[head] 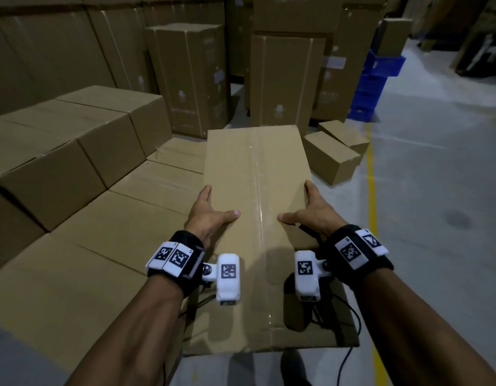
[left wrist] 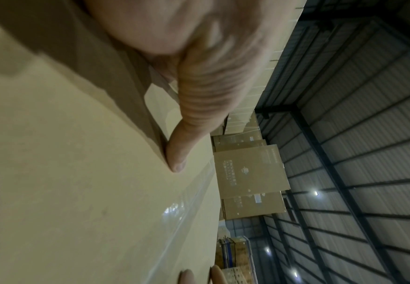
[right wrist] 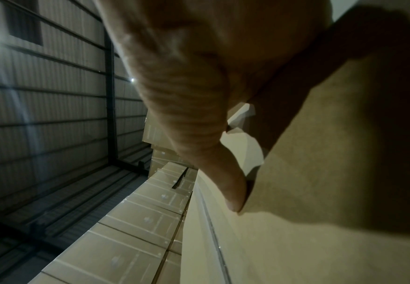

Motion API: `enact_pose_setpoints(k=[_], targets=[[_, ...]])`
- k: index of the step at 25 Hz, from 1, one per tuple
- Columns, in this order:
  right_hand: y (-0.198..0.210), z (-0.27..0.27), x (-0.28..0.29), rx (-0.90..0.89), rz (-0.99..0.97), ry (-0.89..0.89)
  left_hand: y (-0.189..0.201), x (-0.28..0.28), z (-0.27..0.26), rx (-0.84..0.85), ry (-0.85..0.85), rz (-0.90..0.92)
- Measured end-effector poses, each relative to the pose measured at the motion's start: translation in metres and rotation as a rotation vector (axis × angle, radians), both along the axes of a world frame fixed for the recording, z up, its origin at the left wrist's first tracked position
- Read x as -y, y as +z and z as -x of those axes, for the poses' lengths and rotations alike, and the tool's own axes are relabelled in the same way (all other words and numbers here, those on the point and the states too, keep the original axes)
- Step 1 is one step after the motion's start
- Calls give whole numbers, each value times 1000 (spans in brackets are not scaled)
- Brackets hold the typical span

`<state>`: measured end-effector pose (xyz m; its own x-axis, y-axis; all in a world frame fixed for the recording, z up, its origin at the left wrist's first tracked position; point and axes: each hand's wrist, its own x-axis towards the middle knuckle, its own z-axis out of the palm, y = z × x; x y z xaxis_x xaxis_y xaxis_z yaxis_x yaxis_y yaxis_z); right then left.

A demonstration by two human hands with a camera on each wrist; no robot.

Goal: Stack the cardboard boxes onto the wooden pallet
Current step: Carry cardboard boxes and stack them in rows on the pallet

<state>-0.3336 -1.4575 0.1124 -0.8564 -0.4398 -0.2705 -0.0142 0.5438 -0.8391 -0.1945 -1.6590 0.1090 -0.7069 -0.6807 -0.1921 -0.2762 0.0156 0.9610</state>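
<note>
Head view: both hands — left hand, right hand — clamp the long box, carrying; next, lower it beside the stacked boxes.

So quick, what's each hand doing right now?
Left hand: grips the box by its left edge, thumb flat on top.
Right hand: grips the box's right edge, thumb on top too.

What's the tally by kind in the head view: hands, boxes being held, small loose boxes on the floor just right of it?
Hands: 2, left hand and right hand
Held long box: 1
Small floor boxes: 2, near one and far one
Total: 5
</note>
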Motion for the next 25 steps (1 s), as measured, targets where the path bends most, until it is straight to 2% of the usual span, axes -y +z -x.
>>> enact_pose_setpoints(k=[7, 13, 17, 25], targets=[[27, 181, 56, -25, -67, 183, 25, 22, 151, -17, 180, -59], [43, 279, 130, -32, -56, 298, 33, 73, 226, -27, 315, -61], [41, 337, 203, 11, -20, 367, 21, 135, 277, -58, 393, -98], [45, 426, 366, -2, -69, 552, 8, 276, 359, 25, 545, -90]])
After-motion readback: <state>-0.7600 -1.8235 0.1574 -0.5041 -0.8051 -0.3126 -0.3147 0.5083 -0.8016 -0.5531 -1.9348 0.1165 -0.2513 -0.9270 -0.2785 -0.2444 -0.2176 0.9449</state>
